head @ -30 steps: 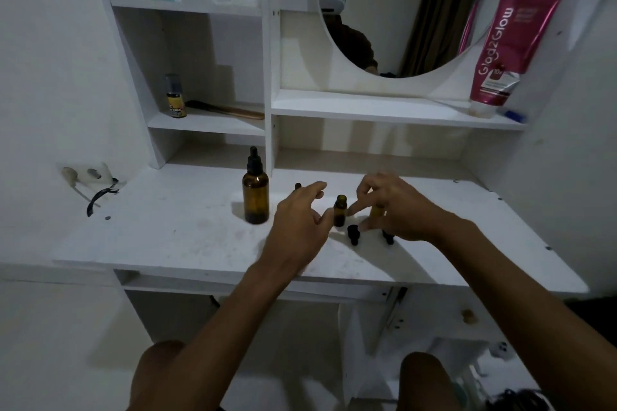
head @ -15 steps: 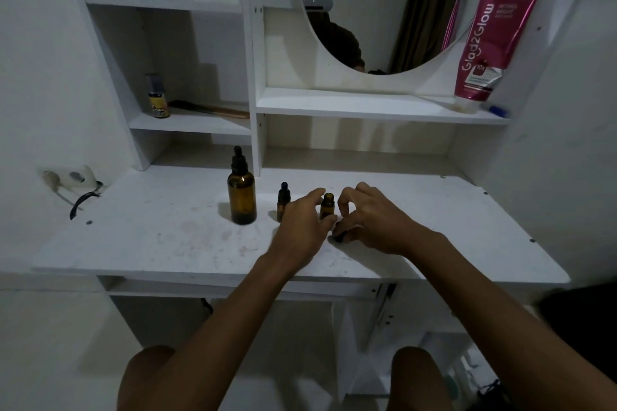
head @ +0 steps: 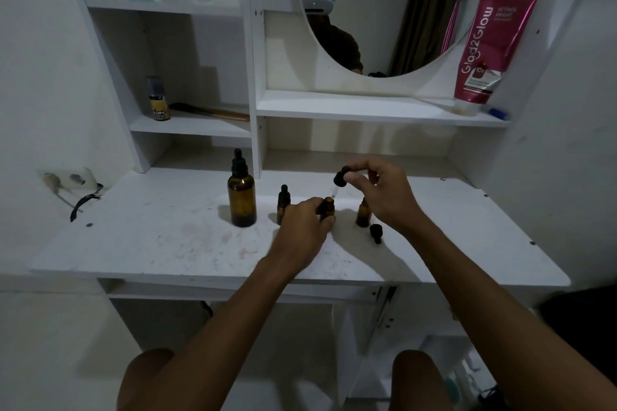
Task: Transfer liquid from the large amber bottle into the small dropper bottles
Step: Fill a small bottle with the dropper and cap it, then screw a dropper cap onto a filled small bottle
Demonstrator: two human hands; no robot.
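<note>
The large amber bottle (head: 241, 199) stands capped with its black dropper on the white desk (head: 150, 243). Right of it stands a small capped dropper bottle (head: 283, 202). My left hand (head: 305, 227) grips a small open amber bottle (head: 327, 207) upright on the desk. My right hand (head: 384, 192) holds a black dropper cap (head: 341, 177) just above that bottle, its glass tip pointing down at the mouth. A third small bottle (head: 363, 215) stands open behind my right hand, partly hidden. A loose black dropper cap (head: 376, 232) lies in front of it.
Shelves rise behind the desk with a yellow-labelled bottle (head: 157, 100), a comb (head: 210, 112), a pink tube (head: 485, 47) and a round mirror (head: 394, 7). A wall socket with a black cable (head: 83, 200) is at the left. My knees show below the desk edge.
My right hand picked a dropper cap up off the desk and raised it over the small open bottle. My left hand stayed on that bottle. The second loose cap is uncovered.
</note>
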